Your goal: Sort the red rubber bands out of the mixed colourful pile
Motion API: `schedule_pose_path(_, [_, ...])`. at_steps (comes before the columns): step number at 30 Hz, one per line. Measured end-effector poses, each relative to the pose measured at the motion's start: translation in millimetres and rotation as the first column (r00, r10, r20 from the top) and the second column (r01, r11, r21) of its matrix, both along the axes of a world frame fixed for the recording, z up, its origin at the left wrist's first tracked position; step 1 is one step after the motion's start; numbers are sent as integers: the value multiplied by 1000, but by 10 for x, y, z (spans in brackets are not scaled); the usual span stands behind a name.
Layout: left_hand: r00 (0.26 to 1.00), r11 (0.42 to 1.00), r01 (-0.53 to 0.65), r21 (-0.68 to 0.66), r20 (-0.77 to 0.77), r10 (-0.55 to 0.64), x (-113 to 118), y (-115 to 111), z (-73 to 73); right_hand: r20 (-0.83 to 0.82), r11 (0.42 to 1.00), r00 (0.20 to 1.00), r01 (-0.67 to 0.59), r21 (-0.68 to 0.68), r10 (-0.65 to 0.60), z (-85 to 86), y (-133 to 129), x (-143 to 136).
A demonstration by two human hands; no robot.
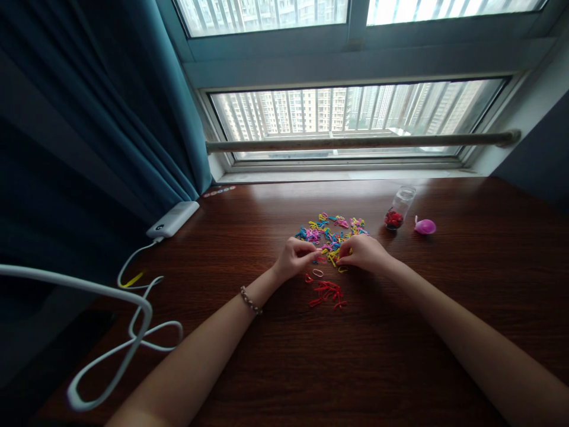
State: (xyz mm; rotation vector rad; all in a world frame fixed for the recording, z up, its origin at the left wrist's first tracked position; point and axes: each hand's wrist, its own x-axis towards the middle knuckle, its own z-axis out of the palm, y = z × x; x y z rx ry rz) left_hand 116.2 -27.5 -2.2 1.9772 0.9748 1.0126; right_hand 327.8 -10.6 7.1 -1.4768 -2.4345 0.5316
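Observation:
A loose pile of small rubber bands (331, 234) in yellow, blue, pink and purple lies on the brown table. At its near left edge my left hand (297, 256) is closed in a pinch, with a bit of pink or red at the fingertips too small to make out. My right hand (363, 251) reaches into the pile's near right side, thumb and finger pressed together beside yellow bands; whatever they grip is hidden. Nearer to me lies a separate heap of red rubber bands (328, 293). One pale pink band (317, 273) rests between the two groups.
A clear glass jar (400, 204) holding red bands stands right of the pile, with a pink balloon-like object (425, 226) beside it. At left, a white power bank (173, 219) trails a looping white cable (146, 308). A blue curtain (178, 118) and window border the table.

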Motion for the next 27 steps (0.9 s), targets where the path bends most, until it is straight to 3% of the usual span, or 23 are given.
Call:
schedule_pose_path(4, [963,965,251,-76,-81,-257,-9,-4,36,-138,1000,990,15,-11,-17,-41,58,23])
schedule_pose_path(7, [967,978,203,-55,-148,-209,-24,34,10,-293,997,956,11,-75,-33,-11,93,41])
schedule_pose_path(9, [964,989,145,-5,-225,-142,-39,56,-4,-394,975,919,-69,-210,-20,46,80,36])
schedule_pose_path(11, [933,986,164,34,-330,-144,-49,60,1,-477,905,879,-219,-365,21,117,29,16])
schedule_pose_path(14, [862,952,280,119,-469,-195,-42,36,39,-536,756,839,-411,-509,95,200,-88,-29])
schedule_pose_path(17, [820,920,342,192,-539,-192,-22,8,76,-518,622,838,-499,-603,171,216,-168,-55])
schedule_pose_path(19, [807,915,347,207,-562,-180,-14,2,81,-504,585,842,-512,-630,194,191,-157,-49])
schedule_pose_path(20, [802,914,346,211,-573,-171,-14,3,76,-499,613,848,-492,-618,178,171,-129,-38])
schedule_pose_path(21, [799,917,334,219,-582,-152,-14,7,65,-498,678,856,-448,-583,138,147,-90,-21])
schedule_pose_path(24, [819,943,189,273,-573,2,-26,40,-1,-527,940,846,-109,-322,-82,64,63,57])
schedule_pose_path(25, [827,949,101,298,-555,86,-32,58,-32,-540,979,828,52,-196,-152,34,112,91])
schedule_pose_path(27, [823,937,-92,338,-504,263,-47,101,-97,-542,951,806,308,41,-238,-25,189,157])
